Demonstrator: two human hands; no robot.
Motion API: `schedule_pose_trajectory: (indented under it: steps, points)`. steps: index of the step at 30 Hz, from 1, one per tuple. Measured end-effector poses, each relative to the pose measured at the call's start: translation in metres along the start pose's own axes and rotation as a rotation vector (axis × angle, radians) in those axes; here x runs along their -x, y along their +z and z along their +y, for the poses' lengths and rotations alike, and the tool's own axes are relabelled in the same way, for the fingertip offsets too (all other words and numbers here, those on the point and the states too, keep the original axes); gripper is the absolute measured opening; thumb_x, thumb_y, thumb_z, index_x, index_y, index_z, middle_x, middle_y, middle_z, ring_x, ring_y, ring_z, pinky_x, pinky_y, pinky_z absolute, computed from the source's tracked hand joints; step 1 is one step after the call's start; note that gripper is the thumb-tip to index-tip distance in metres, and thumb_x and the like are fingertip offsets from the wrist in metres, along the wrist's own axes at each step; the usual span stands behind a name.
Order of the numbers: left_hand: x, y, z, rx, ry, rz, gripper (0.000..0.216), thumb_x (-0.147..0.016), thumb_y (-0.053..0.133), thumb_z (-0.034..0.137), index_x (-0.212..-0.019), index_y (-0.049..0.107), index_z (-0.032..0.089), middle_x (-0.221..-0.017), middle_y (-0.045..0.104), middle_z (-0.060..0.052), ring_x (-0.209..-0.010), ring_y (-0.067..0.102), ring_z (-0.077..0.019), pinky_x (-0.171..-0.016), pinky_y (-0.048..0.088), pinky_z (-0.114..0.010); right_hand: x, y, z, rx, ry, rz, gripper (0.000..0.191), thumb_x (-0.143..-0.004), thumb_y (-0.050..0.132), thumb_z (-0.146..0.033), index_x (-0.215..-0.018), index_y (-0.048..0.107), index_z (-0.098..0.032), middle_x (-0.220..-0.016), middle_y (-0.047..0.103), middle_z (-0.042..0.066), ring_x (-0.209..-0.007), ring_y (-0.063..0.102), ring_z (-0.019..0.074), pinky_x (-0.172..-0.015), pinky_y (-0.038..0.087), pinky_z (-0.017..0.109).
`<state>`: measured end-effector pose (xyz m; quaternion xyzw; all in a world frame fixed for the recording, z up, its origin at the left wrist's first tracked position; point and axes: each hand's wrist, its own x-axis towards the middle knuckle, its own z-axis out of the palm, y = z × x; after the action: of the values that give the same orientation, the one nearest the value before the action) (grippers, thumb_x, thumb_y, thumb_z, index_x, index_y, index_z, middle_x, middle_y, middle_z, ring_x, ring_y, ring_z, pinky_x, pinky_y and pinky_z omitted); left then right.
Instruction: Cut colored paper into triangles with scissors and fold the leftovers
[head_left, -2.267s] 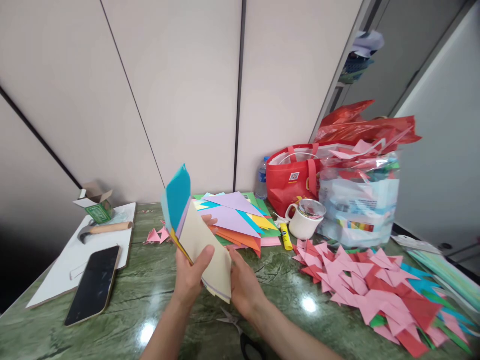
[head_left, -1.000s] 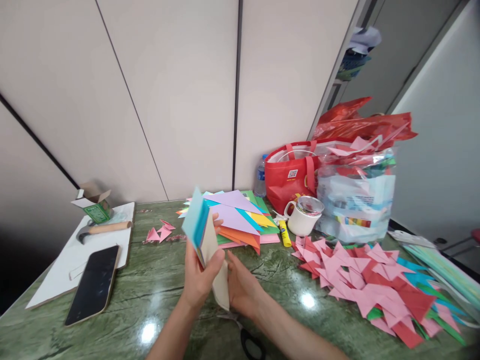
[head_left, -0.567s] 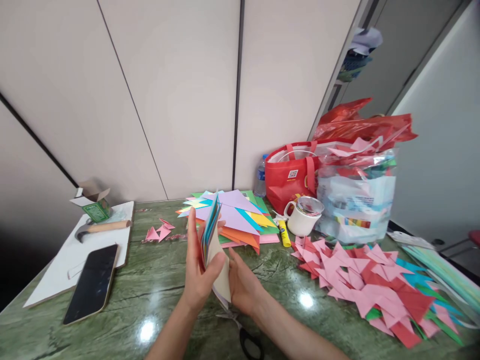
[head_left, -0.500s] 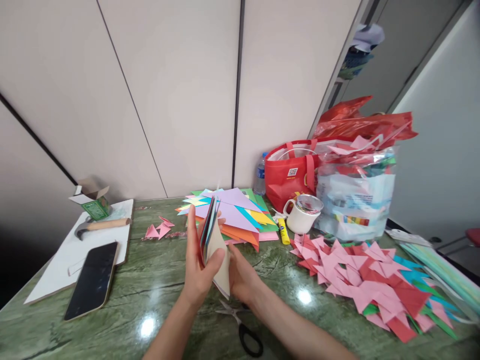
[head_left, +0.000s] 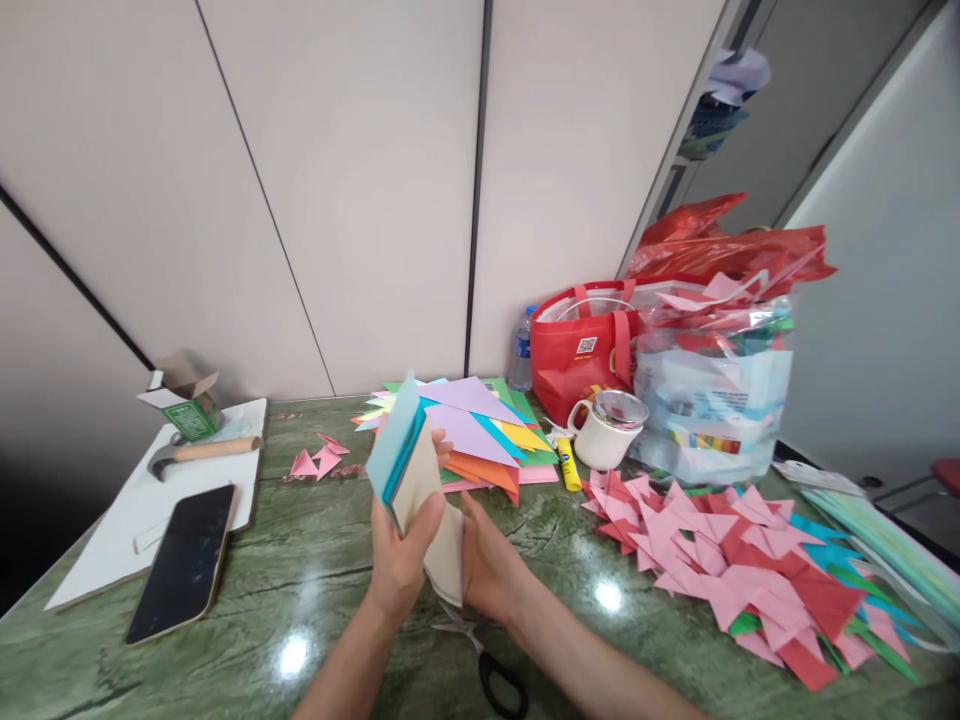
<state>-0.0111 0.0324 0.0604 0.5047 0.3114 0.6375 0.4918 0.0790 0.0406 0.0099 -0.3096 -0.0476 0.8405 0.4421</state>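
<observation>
Both of my hands hold a stack of coloured paper (head_left: pixel 420 475) upright above the table. Its cream face points toward me, and light blue sheets fan out on its left. My left hand (head_left: pixel 401 550) grips the lower left part, thumb across the cream sheet. My right hand (head_left: pixel 487 555) supports the right side; its fingertips show behind the stack. Below my hands, scissors with black handles (head_left: pixel 501 683) lie on the table. Beyond the stack is a pile of coloured paper triangles (head_left: pixel 469 420) in purple, blue, yellow and orange.
Folded pink and red paper pieces (head_left: pixel 720 570) spread at the right. A glue stick (head_left: pixel 568 465), a white mug (head_left: pixel 604 435), a red bag (head_left: pixel 577 350) and a plastic bag (head_left: pixel 709 400) stand behind. At left are a phone (head_left: pixel 182 563), a hammer (head_left: pixel 202 450) and a small box (head_left: pixel 187 408).
Light blue sheets of the stack have opened out to the left, over my left fingers. The stack has turned so more of its cream face shows.
</observation>
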Motion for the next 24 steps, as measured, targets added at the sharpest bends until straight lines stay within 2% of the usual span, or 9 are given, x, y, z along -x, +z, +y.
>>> schedule_pose_trajectory:
  steps: [4,9,15,17,21,24]
  points:
    - [0.001,-0.001,0.001,-0.019,0.012,-0.013,0.058,-0.078,0.061,0.039,-0.131,0.046,0.02,-0.123,0.06,-0.013,-0.119,0.05,-0.0321,-0.102,0.035,-0.046,0.0,-0.006,0.0,0.021,0.024,0.115,0.038,-0.087,0.044,-0.05,-0.092,0.061,-0.017,-0.066,0.069,0.004,-0.068,0.067,0.0218,-0.07,0.05,0.036]
    - [0.001,-0.003,-0.006,-0.044,0.012,-0.01,0.071,-0.073,0.067,0.039,-0.136,0.039,0.023,-0.126,0.058,-0.013,-0.121,0.049,-0.0333,-0.1,0.038,-0.047,0.006,0.001,-0.003,0.045,-0.031,-0.001,0.041,-0.085,0.046,-0.051,-0.096,0.062,-0.015,-0.077,0.072,0.006,-0.074,0.067,0.0234,-0.072,0.05,0.037]
    - [0.002,-0.002,-0.006,-0.034,0.038,-0.022,0.078,-0.074,0.067,0.036,-0.142,0.028,0.027,-0.129,0.056,-0.012,-0.123,0.047,-0.0319,-0.1,0.038,-0.046,0.009,0.001,-0.002,0.046,-0.014,0.01,0.043,-0.087,0.042,-0.05,-0.098,0.063,-0.014,-0.075,0.073,0.008,-0.073,0.068,0.0242,-0.072,0.051,0.038]
    - [0.003,-0.003,-0.008,-0.042,0.031,0.002,0.08,-0.073,0.069,0.036,-0.142,0.028,0.028,-0.129,0.057,-0.011,-0.121,0.049,-0.032,-0.099,0.039,-0.045,0.011,0.0,-0.002,0.032,-0.024,0.021,0.042,-0.089,0.04,-0.048,-0.098,0.062,-0.014,-0.073,0.073,0.007,-0.072,0.068,0.0233,-0.072,0.051,0.037]
    - [0.004,-0.003,-0.015,-0.041,0.018,0.021,0.078,-0.074,0.068,0.037,-0.141,0.031,0.028,-0.131,0.055,-0.01,-0.122,0.048,-0.0319,-0.099,0.04,-0.045,0.013,0.002,-0.006,0.026,-0.108,0.047,0.033,-0.087,0.047,-0.042,-0.102,0.062,-0.015,-0.076,0.073,0.004,-0.075,0.068,0.021,-0.074,0.05,0.033]
    - [0.003,0.0,-0.016,-0.017,-0.008,0.028,0.075,-0.074,0.068,0.035,-0.14,0.033,0.028,-0.129,0.057,-0.009,-0.121,0.05,-0.031,-0.1,0.039,-0.044,0.014,-0.001,-0.006,0.058,-0.12,0.061,0.031,-0.085,0.051,-0.037,-0.1,0.062,-0.012,-0.077,0.073,0.006,-0.074,0.068,0.0217,-0.071,0.05,0.032]
